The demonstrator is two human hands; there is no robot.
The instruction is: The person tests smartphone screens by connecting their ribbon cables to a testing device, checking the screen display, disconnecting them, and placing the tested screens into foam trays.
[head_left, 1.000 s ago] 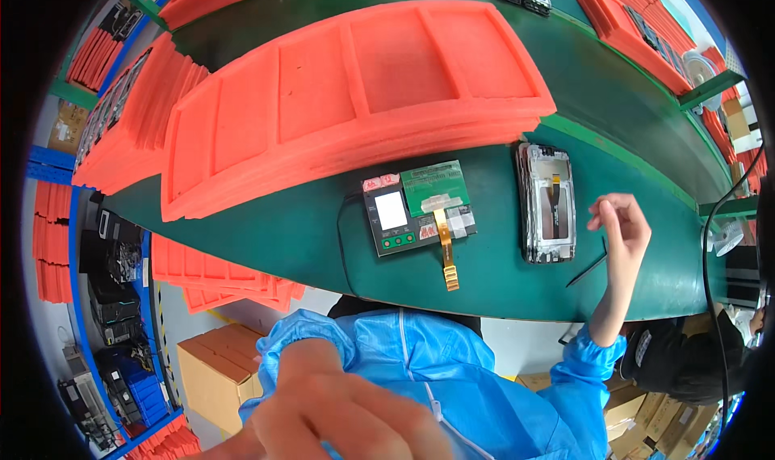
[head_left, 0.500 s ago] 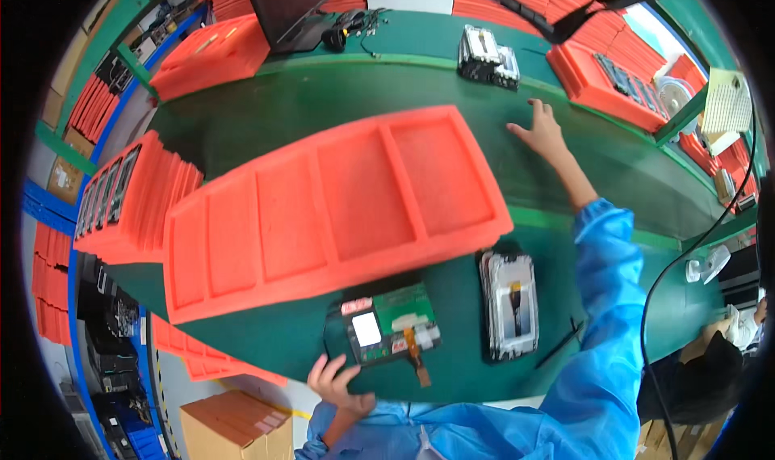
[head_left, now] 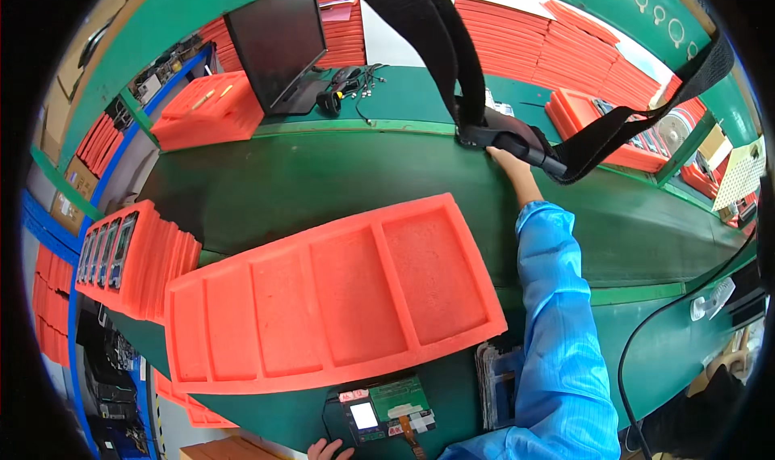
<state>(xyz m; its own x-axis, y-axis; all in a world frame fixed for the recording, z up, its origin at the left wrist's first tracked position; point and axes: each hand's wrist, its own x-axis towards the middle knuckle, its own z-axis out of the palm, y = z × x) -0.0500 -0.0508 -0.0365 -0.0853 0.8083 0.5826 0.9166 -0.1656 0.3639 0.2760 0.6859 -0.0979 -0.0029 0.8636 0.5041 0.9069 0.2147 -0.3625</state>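
Observation:
My right hand (head_left: 508, 163) reaches across the bench to the far side. A black strap with a buckle (head_left: 517, 141) hides its fingers. Just beyond it, mostly behind the strap, are the stacked phone-like frames (head_left: 502, 109); I cannot tell whether the hand touches them. My left hand (head_left: 329, 450) shows only its fingers at the lower edge, apart and holding nothing visible. Next to them lies a green circuit board with a small lit screen (head_left: 363, 415) and a brown ribbon cable (head_left: 410, 436). A red foam tray with bare compartments (head_left: 339, 298) lies in front of me.
Another stack of frames (head_left: 494, 383) sits partly under my right sleeve. A red tray stack holding several boards (head_left: 133, 254) stands left. At the back are a monitor (head_left: 278, 44), tangled cables (head_left: 347, 88) and more red trays (head_left: 206, 113). A black cable (head_left: 646, 323) hangs at right.
My view has tilted up, so the bench sits lower in the picture. My right arm has stretched farther toward the back frames. The strap now covers my right fingers.

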